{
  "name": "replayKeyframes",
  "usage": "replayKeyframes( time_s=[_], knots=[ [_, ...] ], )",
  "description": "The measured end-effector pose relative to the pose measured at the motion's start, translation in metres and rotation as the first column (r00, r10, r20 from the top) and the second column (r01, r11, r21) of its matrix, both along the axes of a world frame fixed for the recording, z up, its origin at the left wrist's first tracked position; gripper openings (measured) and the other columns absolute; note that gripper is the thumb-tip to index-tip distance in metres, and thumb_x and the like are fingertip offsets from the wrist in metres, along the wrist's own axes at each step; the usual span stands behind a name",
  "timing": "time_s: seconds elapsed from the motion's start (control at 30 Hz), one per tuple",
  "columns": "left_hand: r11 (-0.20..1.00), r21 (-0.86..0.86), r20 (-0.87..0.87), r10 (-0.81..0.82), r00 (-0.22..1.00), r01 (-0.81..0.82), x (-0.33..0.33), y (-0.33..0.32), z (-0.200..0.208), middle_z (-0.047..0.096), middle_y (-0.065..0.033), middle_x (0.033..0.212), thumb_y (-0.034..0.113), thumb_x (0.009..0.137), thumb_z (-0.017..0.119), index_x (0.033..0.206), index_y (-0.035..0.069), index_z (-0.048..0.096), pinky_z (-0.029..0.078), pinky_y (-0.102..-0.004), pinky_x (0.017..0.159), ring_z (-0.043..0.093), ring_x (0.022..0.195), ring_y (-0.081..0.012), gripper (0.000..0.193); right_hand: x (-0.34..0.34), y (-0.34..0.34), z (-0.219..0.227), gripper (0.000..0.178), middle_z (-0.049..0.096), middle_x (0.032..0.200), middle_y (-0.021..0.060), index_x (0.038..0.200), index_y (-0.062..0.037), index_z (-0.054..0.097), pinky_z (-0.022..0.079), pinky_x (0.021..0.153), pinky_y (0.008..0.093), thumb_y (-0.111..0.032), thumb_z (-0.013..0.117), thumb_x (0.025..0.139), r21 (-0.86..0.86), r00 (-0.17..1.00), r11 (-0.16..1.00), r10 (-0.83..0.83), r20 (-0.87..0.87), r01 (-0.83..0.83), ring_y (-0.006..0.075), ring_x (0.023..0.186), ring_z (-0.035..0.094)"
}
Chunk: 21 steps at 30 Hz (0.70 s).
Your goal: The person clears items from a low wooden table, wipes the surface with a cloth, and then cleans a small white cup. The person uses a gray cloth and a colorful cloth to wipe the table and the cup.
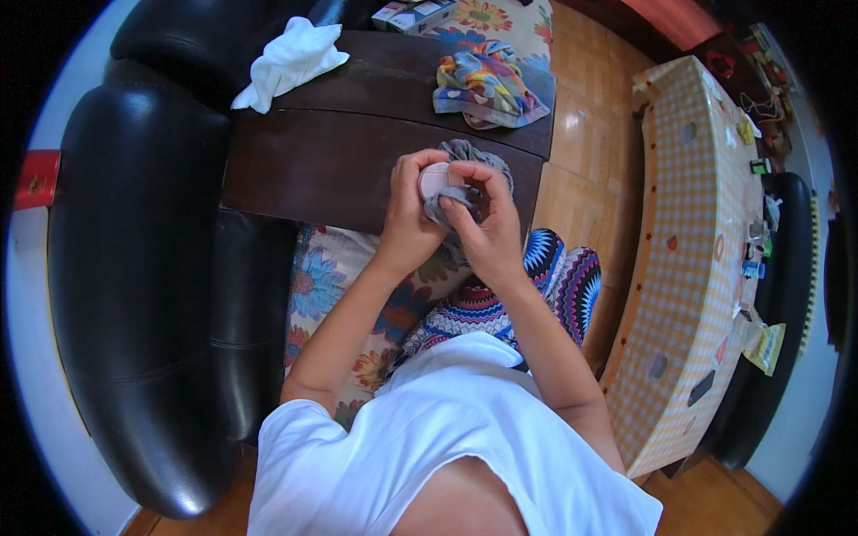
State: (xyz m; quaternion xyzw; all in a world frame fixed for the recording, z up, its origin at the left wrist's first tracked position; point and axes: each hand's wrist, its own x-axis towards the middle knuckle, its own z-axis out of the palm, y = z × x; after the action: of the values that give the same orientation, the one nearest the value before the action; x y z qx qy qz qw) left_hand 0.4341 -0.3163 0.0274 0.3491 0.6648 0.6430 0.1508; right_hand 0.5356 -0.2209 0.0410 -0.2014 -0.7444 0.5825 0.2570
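Note:
My left hand (pixel 411 212) is closed around the edge of a small round pale disc (pixel 433 180), whose exact kind I cannot make out. My right hand (pixel 488 214) pinches a bunched grey cloth (pixel 478 154) and presses a fold of it against the lower side of the disc. The rest of that cloth spills behind my right fingers. Both hands meet above the near edge of the dark brown table (pixel 304 170). Farther off on the table lie a crumpled multicoloured cloth (pixel 490 85) and a white cloth (pixel 290 64).
A black leather sofa (pixel 134 286) runs along the left, with a floral seat cover (pixel 335 277) beneath my arms. To the right, past the wooden floor (pixel 581 192), stands a long table with a yellow checked cloth (pixel 684 268). A box (pixel 416 16) sits beyond the dark table.

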Motion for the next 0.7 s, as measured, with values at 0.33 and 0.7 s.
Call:
replayKeyframes(
  time_s=[0.33, 0.7],
  knots=[
    [0.994, -0.109, -0.104, -0.038, 0.994, 0.027, -0.014, -0.01, -0.047, 0.068, -0.0151, 0.111, -0.002, 0.076, 0.073, 0.124, 0.011, 0.056, 0.055, -0.045, 0.083, 0.068, 0.103, -0.0403, 0.052, -0.009, -0.005, -0.028, 0.027, 0.067, 0.109, 0.0108, 0.113, -0.0011, 0.063, 0.053, 0.087, 0.0322, -0.005, 0.076, 0.09, 0.137, 0.995, 0.987, -0.092, 0.027, 0.087, 0.0216, 0.095, 0.067],
    [0.982, -0.178, -0.045, -0.07, 0.997, 0.061, -0.015, -0.012, -0.046, 0.071, -0.015, 0.109, 0.013, 0.08, 0.082, 0.127, 0.012, 0.055, 0.056, -0.0461, 0.08, 0.07, 0.102, -0.0394, 0.054, -0.019, 0.034, -0.037, 0.013, 0.07, 0.102, 0.01, 0.107, -0.0008, 0.062, 0.052, 0.083, 0.0297, -0.007, 0.069, 0.098, 0.02, 0.985, 0.999, -0.033, 0.171, 0.03, 0.0169, 0.094, 0.068]
  ],
)
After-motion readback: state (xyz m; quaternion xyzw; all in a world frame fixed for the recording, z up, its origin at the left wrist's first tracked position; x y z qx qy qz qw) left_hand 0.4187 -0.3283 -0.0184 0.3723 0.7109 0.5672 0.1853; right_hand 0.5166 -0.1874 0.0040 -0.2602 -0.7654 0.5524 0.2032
